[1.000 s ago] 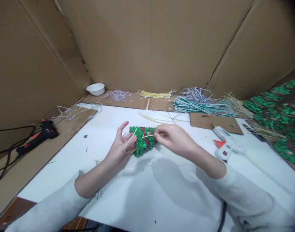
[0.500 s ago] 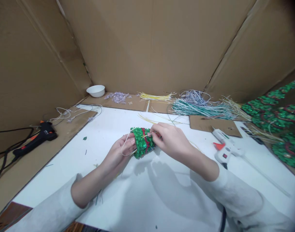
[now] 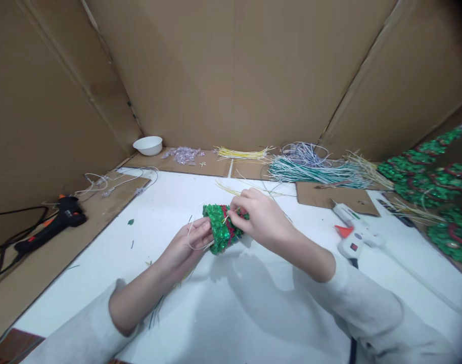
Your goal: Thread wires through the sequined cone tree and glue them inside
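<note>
A short, rounded piece of shiny green beads with a red beaded band (image 3: 219, 227) is held above the white table. My left hand (image 3: 195, 237) grips its left end, with a pale wire (image 3: 190, 237) looping out beside the fingers. At the red band, my right hand (image 3: 249, 210) has thumb and forefinger pinched together on a thin yellowish wire (image 3: 225, 219), whose tip pokes out towards the left. The far side of the beaded piece is hidden, and the right fingers cover part of its upper right.
A white glue gun (image 3: 354, 237) lies at right and a black one (image 3: 56, 222) at left. Along the back are a white bowl (image 3: 148, 146), clear beads (image 3: 183, 155), yellow wires (image 3: 244, 152) and green wires (image 3: 316, 170). Green beaded trees (image 3: 424, 172) stand far right.
The right fingers have moved slightly left and closer over the red band, so less of the yellowish wire shows. The beaded piece has tilted and dropped slightly; the view has shifted a little.
</note>
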A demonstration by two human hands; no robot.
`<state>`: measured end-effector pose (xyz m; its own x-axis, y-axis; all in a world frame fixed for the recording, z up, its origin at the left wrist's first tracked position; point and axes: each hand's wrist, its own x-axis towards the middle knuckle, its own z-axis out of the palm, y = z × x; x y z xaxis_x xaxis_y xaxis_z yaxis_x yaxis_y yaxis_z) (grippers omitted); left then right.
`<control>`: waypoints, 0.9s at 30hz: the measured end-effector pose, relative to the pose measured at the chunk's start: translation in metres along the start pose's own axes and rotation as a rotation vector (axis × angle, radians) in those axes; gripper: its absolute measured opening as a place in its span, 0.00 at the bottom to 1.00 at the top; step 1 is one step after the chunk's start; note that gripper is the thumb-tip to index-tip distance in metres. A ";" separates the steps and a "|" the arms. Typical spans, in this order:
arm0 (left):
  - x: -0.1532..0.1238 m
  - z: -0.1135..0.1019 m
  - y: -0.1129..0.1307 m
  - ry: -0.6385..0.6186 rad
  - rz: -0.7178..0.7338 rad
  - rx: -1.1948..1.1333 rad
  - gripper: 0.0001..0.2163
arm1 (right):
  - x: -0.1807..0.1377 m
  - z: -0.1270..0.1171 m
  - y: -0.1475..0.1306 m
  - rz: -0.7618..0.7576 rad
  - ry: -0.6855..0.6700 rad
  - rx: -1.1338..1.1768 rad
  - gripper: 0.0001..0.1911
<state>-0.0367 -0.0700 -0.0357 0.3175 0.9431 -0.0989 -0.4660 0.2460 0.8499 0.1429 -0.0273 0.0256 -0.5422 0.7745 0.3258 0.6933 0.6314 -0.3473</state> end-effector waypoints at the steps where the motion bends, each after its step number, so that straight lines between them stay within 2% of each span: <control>1: 0.000 0.000 0.000 -0.010 -0.001 0.000 0.10 | 0.001 0.002 0.000 0.005 0.015 0.006 0.07; 9: -0.001 0.003 0.002 -0.018 -0.012 0.016 0.13 | 0.002 0.018 -0.004 -0.007 0.096 -0.046 0.06; 13: -0.002 0.004 0.002 -0.020 -0.012 0.014 0.12 | -0.002 0.016 -0.007 -0.050 0.024 -0.045 0.07; 16: -0.002 0.004 0.002 -0.009 -0.015 0.009 0.12 | -0.004 0.012 -0.010 -0.020 -0.079 0.022 0.06; 20: -0.002 0.004 0.001 0.023 -0.017 -0.008 0.12 | -0.005 0.005 -0.009 0.089 -0.135 0.208 0.05; 23: -0.002 0.004 -0.001 0.048 -0.022 -0.014 0.12 | -0.004 -0.003 -0.005 0.073 -0.133 0.310 0.01; 27: -0.003 0.004 -0.001 0.072 -0.022 -0.009 0.12 | -0.004 -0.004 -0.001 0.002 -0.081 0.386 0.05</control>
<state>-0.0335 -0.0738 -0.0341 0.2677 0.9510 -0.1548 -0.4667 0.2685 0.8426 0.1466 -0.0310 0.0280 -0.5875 0.7667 0.2591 0.4737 0.5854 -0.6580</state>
